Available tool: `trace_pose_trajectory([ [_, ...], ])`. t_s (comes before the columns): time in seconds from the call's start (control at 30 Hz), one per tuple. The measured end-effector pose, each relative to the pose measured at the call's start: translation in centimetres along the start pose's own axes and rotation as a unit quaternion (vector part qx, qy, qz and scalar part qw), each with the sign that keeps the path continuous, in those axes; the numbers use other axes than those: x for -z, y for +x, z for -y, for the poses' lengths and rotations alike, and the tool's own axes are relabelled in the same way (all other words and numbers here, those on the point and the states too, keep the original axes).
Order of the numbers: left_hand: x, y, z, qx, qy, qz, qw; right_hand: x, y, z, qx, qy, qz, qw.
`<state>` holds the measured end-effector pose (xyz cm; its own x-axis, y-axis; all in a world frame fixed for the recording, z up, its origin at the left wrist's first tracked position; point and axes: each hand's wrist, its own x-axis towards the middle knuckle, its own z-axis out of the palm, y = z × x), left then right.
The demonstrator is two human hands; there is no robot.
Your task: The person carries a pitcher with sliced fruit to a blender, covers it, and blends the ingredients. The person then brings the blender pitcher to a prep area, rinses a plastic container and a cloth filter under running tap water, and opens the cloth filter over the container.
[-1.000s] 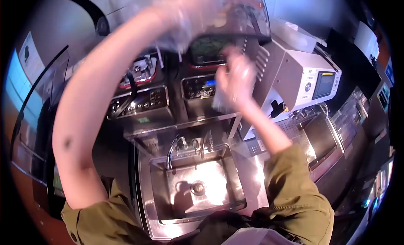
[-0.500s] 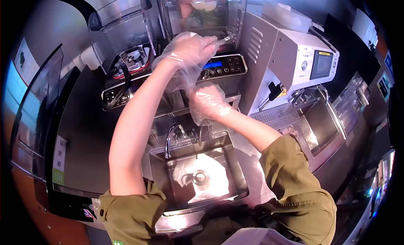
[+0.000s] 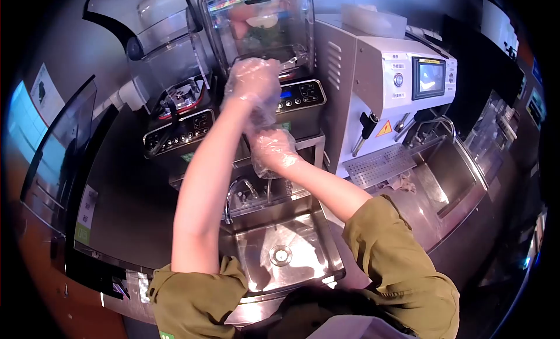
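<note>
- Left hand (image 3: 253, 81), in a clear plastic glove; raised in front of the right-hand blender (image 3: 262, 27), at the left end of its panel (image 3: 300, 94); fingers drawn together, grip on anything cannot be told
- Right hand (image 3: 272, 150), likewise gloved; just below the left hand; fingers bunched and partly hidden, so whether they pinch the film cannot be told
- Plastic film (image 3: 261, 121), clear and crumpled; between the two hands, around the left wrist
- Right-hand blender, under a clear cover; red, white and green contents inside; blue display lit
- Left-hand blender (image 3: 181, 97), clear cover raised, red-edged base showing
- Sink (image 3: 248, 246), steel, below the hands; curved tap (image 3: 228, 202) at its back edge
- Machine (image 3: 373, 76), pale, with screen and levers, right of the blenders; translucent tub (image 3: 373, 21) on top
- Drip tray (image 3: 379, 165), perforated, beneath the levers; crumpled cloth (image 3: 403, 184) just beside it
- Second sink (image 3: 446, 176), right of the tray
</note>
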<state>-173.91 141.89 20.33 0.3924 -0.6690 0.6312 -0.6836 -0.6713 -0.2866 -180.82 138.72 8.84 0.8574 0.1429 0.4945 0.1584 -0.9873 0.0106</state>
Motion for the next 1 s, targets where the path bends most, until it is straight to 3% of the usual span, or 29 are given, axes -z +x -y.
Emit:
trace_pose_trajectory([
  [0.1, -1.6, -0.4, -0.8, 0.015, -0.002, -0.084, 0.996, -0.8, 0.4, 0.1, -0.027, 0.034, 0.004, 0.999],
  [0.13, -0.9, -0.5, -1.6, 0.06, -0.017, -0.051, 0.997, -1.5, 0.5, 0.0, -0.049, 0.085, -0.005, 0.995],
  [0.2, 1.1, -1.4, -2.5, 0.047, -0.021, -0.005, 0.999, -3.9, 0.6, -0.8, -0.094, 0.186, -0.024, 0.978],
  [0.23, 1.2, -1.7, -2.6, 0.036, -0.021, -0.015, 0.999, -3.4, 0.7, -0.5, -0.098, 0.185, -0.075, 0.975],
  [0.33, 0.9, -2.3, -2.6, 0.016, -0.004, -0.026, 1.0, -1.5, 0.4, -0.3, -0.034, 0.078, 0.039, 0.996],
  [0.47, 0.3, -2.5, -3.3, 0.032, 0.022, -0.018, 0.999, -3.1, 0.4, -0.5, 0.007, 0.09, -0.023, 0.996],
  [0.87, 0.0, -2.8, -3.7, 0.024, 0.02, -0.069, 0.997, -5.9, 0.4, -1.2, -0.005, 0.145, -0.025, 0.989],
  [1.0, 0.3, -2.7, -3.7, 0.035, -0.006, -0.031, 0.999, -8.0, 0.5, -1.7, -0.014, 0.188, -0.03, 0.982],
])
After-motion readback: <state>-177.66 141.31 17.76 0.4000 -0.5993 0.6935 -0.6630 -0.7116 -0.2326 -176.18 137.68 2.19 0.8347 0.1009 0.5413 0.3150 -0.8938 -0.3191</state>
